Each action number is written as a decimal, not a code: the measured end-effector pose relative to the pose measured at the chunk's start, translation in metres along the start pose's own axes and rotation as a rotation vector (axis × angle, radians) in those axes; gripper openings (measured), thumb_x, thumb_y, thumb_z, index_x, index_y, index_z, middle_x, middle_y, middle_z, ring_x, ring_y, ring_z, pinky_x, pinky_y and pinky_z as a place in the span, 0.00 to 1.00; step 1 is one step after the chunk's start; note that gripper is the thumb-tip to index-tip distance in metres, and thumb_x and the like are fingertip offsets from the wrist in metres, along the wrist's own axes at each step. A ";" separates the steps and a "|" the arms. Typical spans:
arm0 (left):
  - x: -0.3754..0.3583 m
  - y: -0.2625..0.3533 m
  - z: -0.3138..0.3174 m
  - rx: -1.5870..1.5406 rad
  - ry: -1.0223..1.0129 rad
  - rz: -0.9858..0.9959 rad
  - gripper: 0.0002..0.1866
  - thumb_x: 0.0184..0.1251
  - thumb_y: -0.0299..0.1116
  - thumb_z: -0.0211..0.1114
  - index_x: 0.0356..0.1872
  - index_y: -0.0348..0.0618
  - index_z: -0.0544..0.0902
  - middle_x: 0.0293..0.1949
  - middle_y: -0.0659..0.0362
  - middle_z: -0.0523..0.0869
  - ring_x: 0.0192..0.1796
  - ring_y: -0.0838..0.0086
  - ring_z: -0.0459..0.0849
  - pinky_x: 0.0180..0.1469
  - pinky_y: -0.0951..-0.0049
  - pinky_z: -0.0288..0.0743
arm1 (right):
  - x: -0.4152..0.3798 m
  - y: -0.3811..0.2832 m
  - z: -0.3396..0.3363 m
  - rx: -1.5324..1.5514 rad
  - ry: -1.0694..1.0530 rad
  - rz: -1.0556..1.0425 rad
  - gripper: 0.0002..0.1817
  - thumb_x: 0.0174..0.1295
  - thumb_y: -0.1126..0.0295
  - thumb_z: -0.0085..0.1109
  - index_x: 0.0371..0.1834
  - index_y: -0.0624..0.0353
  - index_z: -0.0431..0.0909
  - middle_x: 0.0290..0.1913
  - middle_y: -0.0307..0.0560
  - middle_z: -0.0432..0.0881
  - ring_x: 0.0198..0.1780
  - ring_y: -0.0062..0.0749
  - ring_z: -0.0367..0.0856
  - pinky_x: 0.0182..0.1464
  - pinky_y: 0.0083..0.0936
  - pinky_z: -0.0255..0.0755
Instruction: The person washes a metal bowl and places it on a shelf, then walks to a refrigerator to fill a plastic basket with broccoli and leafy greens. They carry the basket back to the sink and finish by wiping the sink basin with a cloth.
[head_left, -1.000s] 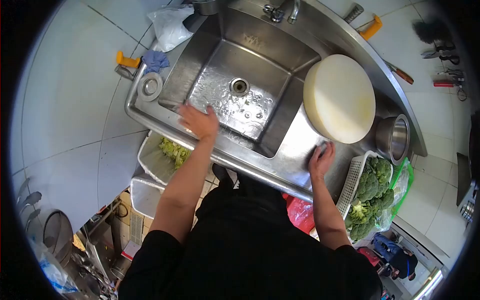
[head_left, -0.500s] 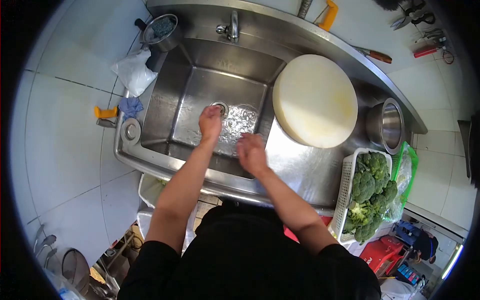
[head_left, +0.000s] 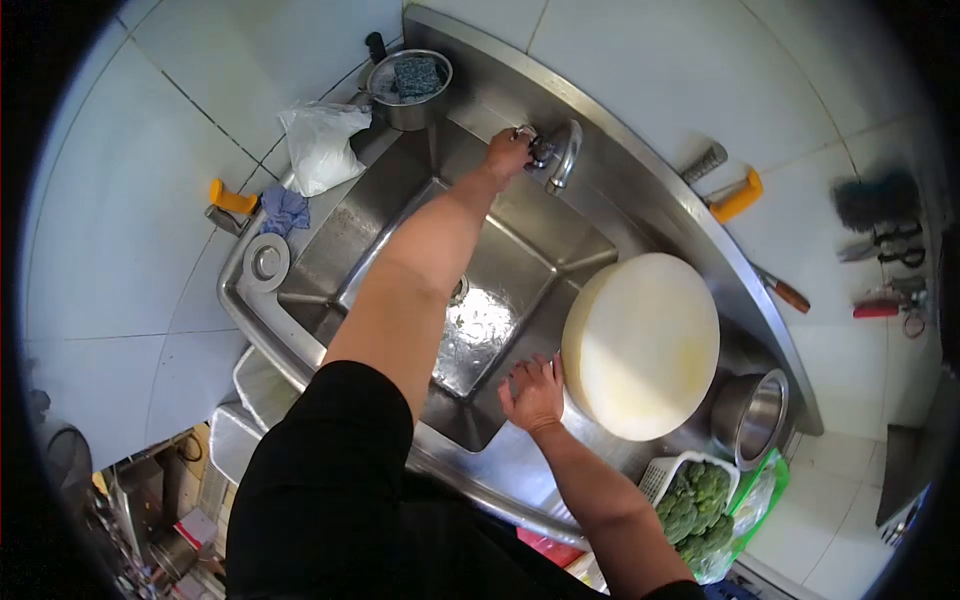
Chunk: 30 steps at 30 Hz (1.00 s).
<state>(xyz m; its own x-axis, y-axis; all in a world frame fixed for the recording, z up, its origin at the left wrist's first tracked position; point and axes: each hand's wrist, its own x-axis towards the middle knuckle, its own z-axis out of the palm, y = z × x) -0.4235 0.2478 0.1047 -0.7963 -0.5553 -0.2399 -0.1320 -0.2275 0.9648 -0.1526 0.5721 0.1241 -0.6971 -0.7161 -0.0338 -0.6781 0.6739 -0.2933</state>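
My left hand (head_left: 506, 157) reaches to the back of the steel sink (head_left: 540, 228), its fingers closed around the tap handle (head_left: 526, 132). Beside it the curved spout of the tap (head_left: 569, 160) points out over the basin. My right hand (head_left: 537, 394) is over the basin's right edge with fingers spread and nothing in them. Its fingertips are right at the side of a thick round white cutting board (head_left: 645, 345) lying on the drainboard. The wet basin floor reflects light near the drain (head_left: 460, 290).
A pot with a scouring pad (head_left: 415, 78), a white plastic bag (head_left: 325, 148), a blue cloth (head_left: 285, 208) and a drain strainer (head_left: 267, 262) line the left rim. At right are a steel pot (head_left: 750, 420) and a basket of broccoli (head_left: 695, 510). Tools hang on the wall.
My left hand has gone from over the drain up to the tap handle. My right hand has moved right, beside the cutting board, and opened out. The view has turned and shifted.
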 end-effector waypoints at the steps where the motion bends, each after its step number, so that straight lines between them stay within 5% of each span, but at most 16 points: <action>1: -0.005 0.004 0.002 -0.141 -0.118 -0.149 0.18 0.73 0.45 0.59 0.54 0.43 0.78 0.38 0.59 0.85 0.34 0.74 0.83 0.38 0.70 0.77 | -0.001 0.000 -0.001 -0.009 -0.008 -0.014 0.17 0.59 0.55 0.56 0.39 0.57 0.84 0.48 0.44 0.83 0.64 0.46 0.70 0.73 0.55 0.50; 6: -0.007 0.002 -0.002 -0.283 -0.151 -0.192 0.17 0.72 0.49 0.58 0.39 0.44 0.78 0.32 0.61 0.83 0.28 0.78 0.80 0.33 0.72 0.76 | 0.001 0.002 0.004 0.010 -0.002 -0.002 0.14 0.57 0.58 0.57 0.36 0.55 0.84 0.46 0.43 0.83 0.63 0.45 0.71 0.73 0.56 0.48; 10: 0.017 -0.002 0.001 -0.155 -0.113 -0.235 0.22 0.66 0.53 0.63 0.37 0.39 0.81 0.31 0.58 0.84 0.26 0.74 0.81 0.33 0.70 0.78 | 0.002 0.000 0.001 -0.006 -0.013 0.002 0.12 0.55 0.59 0.58 0.34 0.54 0.84 0.44 0.42 0.84 0.61 0.44 0.72 0.74 0.55 0.47; 12: 0.027 -0.006 0.011 0.153 0.202 -0.218 0.30 0.59 0.57 0.68 0.36 0.32 0.83 0.32 0.51 0.86 0.28 0.64 0.84 0.36 0.66 0.80 | 0.002 -0.001 -0.001 -0.015 -0.019 0.009 0.12 0.54 0.59 0.58 0.34 0.54 0.84 0.43 0.43 0.84 0.61 0.44 0.72 0.74 0.56 0.48; 16: 0.001 0.030 0.019 0.214 0.309 -0.346 0.35 0.55 0.58 0.70 0.39 0.26 0.82 0.39 0.43 0.87 0.35 0.54 0.86 0.43 0.61 0.80 | 0.002 -0.001 0.000 -0.024 -0.049 0.024 0.14 0.55 0.58 0.58 0.34 0.55 0.84 0.44 0.46 0.83 0.63 0.44 0.71 0.73 0.57 0.49; 18: -0.015 0.036 0.031 0.196 0.449 -0.308 0.34 0.57 0.60 0.67 0.40 0.29 0.82 0.46 0.39 0.85 0.51 0.50 0.84 0.56 0.58 0.75 | 0.002 -0.001 0.000 -0.022 -0.053 0.030 0.13 0.55 0.58 0.58 0.34 0.55 0.84 0.44 0.46 0.83 0.63 0.44 0.71 0.73 0.57 0.49; 21: -0.034 0.006 0.065 0.003 0.711 -0.192 0.32 0.60 0.60 0.66 0.38 0.31 0.79 0.40 0.43 0.86 0.45 0.47 0.84 0.54 0.56 0.76 | 0.002 0.001 0.003 -0.021 -0.016 0.020 0.12 0.54 0.59 0.58 0.33 0.54 0.84 0.42 0.45 0.83 0.61 0.44 0.72 0.73 0.56 0.49; 23: -0.046 -0.039 0.075 -0.224 0.491 -0.345 0.28 0.63 0.57 0.65 0.38 0.37 0.77 0.36 0.50 0.85 0.39 0.54 0.84 0.48 0.56 0.78 | 0.000 0.000 0.006 -0.007 0.017 0.025 0.12 0.53 0.60 0.58 0.32 0.54 0.84 0.41 0.44 0.83 0.60 0.43 0.73 0.73 0.55 0.50; 25: -0.095 -0.072 0.059 -0.966 0.116 -0.576 0.24 0.66 0.52 0.66 0.44 0.39 0.79 0.39 0.55 0.84 0.44 0.66 0.83 0.47 0.63 0.81 | 0.002 0.001 0.005 -0.040 0.009 0.025 0.12 0.53 0.60 0.58 0.32 0.54 0.84 0.41 0.45 0.83 0.61 0.44 0.73 0.73 0.55 0.50; 30: -0.175 -0.109 0.002 -1.152 0.129 -0.500 0.11 0.71 0.40 0.63 0.42 0.43 0.80 0.41 0.59 0.82 0.42 0.73 0.81 0.47 0.69 0.81 | 0.003 0.002 0.005 -0.028 -0.021 0.033 0.13 0.53 0.59 0.57 0.32 0.57 0.84 0.42 0.48 0.83 0.62 0.46 0.71 0.73 0.55 0.50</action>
<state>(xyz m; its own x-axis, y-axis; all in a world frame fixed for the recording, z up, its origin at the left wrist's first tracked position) -0.2703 0.3713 0.0416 -0.7362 -0.2662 -0.6222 0.2397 -0.9624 0.1280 -0.1547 0.5708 0.1189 -0.7140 -0.6973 -0.0632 -0.6615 0.7015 -0.2651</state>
